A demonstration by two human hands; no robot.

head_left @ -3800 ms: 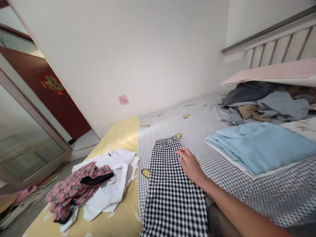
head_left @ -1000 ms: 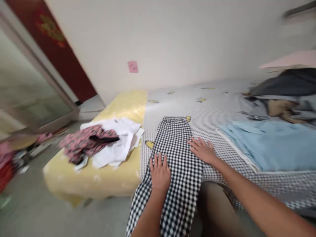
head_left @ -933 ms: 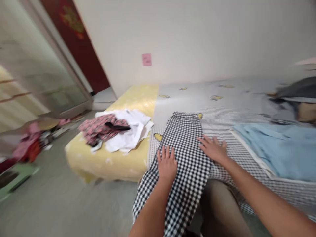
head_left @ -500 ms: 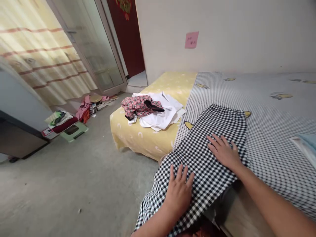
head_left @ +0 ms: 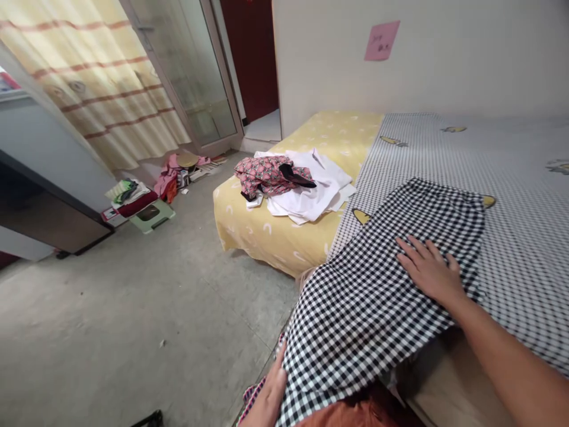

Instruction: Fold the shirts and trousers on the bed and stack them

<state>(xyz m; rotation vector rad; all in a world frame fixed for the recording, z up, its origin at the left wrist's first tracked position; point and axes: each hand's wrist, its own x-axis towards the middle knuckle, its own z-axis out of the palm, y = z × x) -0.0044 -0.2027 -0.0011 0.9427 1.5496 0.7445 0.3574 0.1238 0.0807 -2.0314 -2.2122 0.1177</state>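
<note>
Head camera: the right hand (head_left: 430, 271) lies flat, gripping nothing, on the checked garment (head_left: 360, 302), likely steadying it where it overhangs the bed (head_left: 253, 234). The left hand (head_left: 270, 388) meets its edge, grip impossible to tell.

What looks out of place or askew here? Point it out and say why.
Nothing looks spilled or damaged. The pink floral garment lies bunched on the white clothes, unlike the flatter gingham garment under the right hand. Pink and red cloth sits heaped on the floor near the glass door, seemingly an odd spot for it.
</note>
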